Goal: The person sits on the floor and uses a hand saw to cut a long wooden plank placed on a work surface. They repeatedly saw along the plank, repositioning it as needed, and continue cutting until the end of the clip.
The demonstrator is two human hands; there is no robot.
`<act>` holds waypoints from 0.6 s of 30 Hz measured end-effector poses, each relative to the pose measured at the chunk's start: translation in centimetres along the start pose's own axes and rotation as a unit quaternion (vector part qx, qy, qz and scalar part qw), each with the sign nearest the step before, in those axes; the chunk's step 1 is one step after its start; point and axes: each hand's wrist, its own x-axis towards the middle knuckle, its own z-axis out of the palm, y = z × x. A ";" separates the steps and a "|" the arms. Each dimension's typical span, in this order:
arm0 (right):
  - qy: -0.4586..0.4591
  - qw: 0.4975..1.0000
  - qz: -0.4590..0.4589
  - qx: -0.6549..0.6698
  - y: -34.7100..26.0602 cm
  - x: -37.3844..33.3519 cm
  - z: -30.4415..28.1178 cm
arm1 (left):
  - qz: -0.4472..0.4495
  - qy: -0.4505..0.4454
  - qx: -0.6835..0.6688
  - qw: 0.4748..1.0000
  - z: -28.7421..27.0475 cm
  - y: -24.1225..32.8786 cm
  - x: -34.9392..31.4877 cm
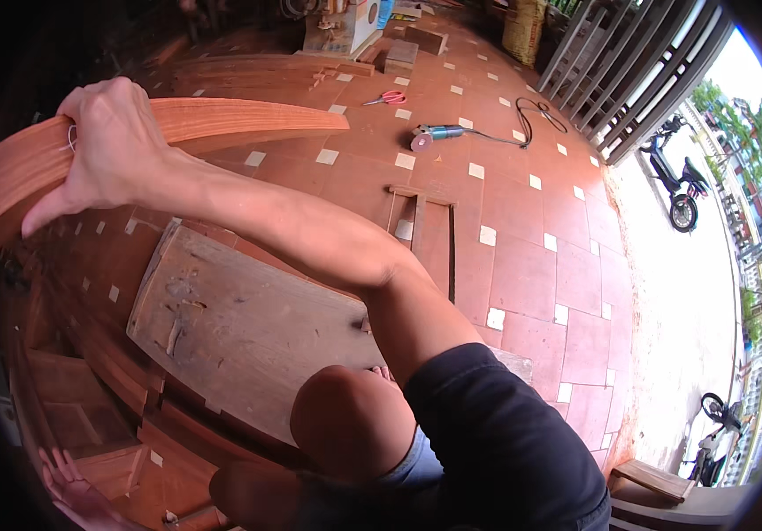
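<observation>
My right arm reaches across to the upper left. There my right hand (115,142) is closed over a long curved reddish wooden board (248,117), thumb on the near side and fingers over the far edge. The board's tapered end points right, above the tiled floor. At the lower left, my left hand (80,494) has its fingers spread and holds nothing visible. It is nearest to some reddish wooden framework (111,469). Between my arm and my knee lies a worn, greyish wooden plank (239,310).
An angle grinder (434,134) with a black cable (527,133) lies on the red tiles, near red-handled scissors (387,98). A small wooden frame (425,221) rests beyond my forearm. Wood blocks (401,57) stand farther back. A metal gate (620,71) and motorbikes (677,181) are at right.
</observation>
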 end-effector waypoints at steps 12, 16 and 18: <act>0.076 0.959 0.241 0.131 -7.0 21.5 -7.2 | -0.215 -0.483 0.315 0.788 14.0 -29.3 -1.0; 0.099 0.947 0.274 0.133 -7.9 24.2 -11.3 | -0.142 -0.531 0.395 0.737 15.9 -33.4 -4.8; 0.115 0.942 0.283 0.136 -8.8 24.6 -14.3 | -0.085 -0.554 0.411 0.719 16.0 -35.2 -6.1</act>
